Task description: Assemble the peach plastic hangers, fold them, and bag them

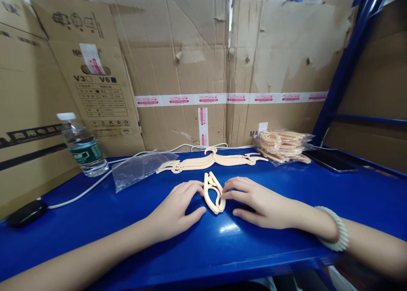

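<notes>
A cream plastic folding hanger, its two arms folded together, lies on the blue table between my hands. My left hand rests on its left side, fingers loosely bent and apart, with fingertips at the hanger's edge. From the right, my right hand reaches in with spread fingers, and a fingertip appears to touch the hanger's right arm. Neither hand grips it. Just behind lie several unfolded cream hangers, nested together with their hooks toward the back.
A clear plastic bag lies at the left, beside an upright water bottle. Bagged folded hangers and a dark phone are at the back right. A white cable runs from a black device. Cardboard stands behind.
</notes>
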Tool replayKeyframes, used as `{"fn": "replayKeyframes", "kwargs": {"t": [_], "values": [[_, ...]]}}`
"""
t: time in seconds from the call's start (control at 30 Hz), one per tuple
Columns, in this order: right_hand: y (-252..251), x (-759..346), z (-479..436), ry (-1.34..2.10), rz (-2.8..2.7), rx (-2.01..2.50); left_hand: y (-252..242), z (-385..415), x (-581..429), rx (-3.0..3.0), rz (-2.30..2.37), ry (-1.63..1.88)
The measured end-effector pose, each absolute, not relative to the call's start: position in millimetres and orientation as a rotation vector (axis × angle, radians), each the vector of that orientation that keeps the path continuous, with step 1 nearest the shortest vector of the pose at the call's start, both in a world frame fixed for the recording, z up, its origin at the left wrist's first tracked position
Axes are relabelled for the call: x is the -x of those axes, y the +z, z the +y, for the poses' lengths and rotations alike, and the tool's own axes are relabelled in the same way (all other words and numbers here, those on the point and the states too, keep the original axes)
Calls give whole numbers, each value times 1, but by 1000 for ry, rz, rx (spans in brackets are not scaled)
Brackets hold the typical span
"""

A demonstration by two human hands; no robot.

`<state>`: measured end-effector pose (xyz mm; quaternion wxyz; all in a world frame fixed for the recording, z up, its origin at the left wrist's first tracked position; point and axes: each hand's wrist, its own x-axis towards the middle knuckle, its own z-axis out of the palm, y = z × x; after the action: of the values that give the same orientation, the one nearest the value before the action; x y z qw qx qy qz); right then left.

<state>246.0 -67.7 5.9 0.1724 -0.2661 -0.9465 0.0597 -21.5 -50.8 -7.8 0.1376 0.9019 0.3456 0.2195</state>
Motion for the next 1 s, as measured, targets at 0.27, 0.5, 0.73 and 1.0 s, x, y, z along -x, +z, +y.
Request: {"fn": "replayKeyframes", "kwargs": {"t": [0.27,0.5,0.73,1.0], "values": [[6,-246,-68,165,-2690,747,-8,-51,22,-2617,1003,641],[5,-247,-68,174,-2696,750,-7,-51,22,-2647,982,668],[6,-247,-67,186,-2693,744,-6,-50,22,-2666,998,661],[6,-247,-68,192,-2707,755,-6,-50,22,-2664,1002,652]]}}
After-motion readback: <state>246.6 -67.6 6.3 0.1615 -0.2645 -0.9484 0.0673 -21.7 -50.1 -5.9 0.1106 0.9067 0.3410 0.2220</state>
